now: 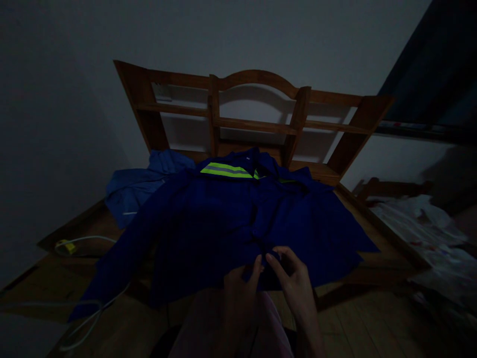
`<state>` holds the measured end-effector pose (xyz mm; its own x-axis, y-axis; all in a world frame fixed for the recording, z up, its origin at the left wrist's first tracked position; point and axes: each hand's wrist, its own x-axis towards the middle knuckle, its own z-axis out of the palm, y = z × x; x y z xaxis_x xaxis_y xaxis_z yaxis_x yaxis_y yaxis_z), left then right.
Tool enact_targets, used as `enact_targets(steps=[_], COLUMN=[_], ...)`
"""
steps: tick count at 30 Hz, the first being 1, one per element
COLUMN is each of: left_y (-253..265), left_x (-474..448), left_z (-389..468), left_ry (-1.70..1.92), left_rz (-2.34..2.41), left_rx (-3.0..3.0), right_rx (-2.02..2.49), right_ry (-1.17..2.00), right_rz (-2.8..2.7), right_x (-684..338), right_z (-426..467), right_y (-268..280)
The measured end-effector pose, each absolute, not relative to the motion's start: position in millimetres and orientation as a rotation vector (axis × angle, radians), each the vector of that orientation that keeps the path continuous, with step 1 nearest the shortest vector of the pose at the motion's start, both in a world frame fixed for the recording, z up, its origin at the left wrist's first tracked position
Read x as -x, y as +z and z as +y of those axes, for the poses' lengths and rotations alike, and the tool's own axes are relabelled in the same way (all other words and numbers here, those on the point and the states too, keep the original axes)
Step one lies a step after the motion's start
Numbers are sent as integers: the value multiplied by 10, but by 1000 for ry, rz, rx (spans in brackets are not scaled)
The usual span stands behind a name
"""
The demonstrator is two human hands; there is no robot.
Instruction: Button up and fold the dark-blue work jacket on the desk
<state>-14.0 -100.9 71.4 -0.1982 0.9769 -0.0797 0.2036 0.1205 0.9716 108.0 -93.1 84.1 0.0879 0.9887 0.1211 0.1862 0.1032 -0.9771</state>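
Note:
A dark blue work jacket (216, 214) lies spread over the desk, its collar toward the back and its lower edge toward me. Across its chest runs a yellow-green reflective strip (227, 170). My left hand (244, 283) pinches the cloth at the front opening near the hem. Close beside it, my right hand (292, 273) grips the other side of the opening between thumb and fingers. The fingertips of both hands almost meet. Whether a button sits between them is too dark to see. One sleeve hangs off the desk at the left.
Behind the jacket stands a wooden shelf unit (257, 124) against the wall. A lighter blue garment (137, 181) lies bunched at the left. A white cable (87, 323) loops at the lower left, near a small yellow object (66, 246). Plastic bags (421, 219) are at the right.

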Motion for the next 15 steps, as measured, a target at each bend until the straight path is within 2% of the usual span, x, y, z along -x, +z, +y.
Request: enact_targets(steps=[9, 15], left_y=[529, 539], left_x=[187, 181], left_z=[-997, -1016], left_ry=[1347, 1336], left_rz=[1513, 1538], left_rx=[-1248, -1321], right_rx=[1313, 1289], right_ry=[545, 514], right_rz=[-1455, -1541], right_x=[-944, -947], right_z=[-965, -979], right_y=[930, 970])
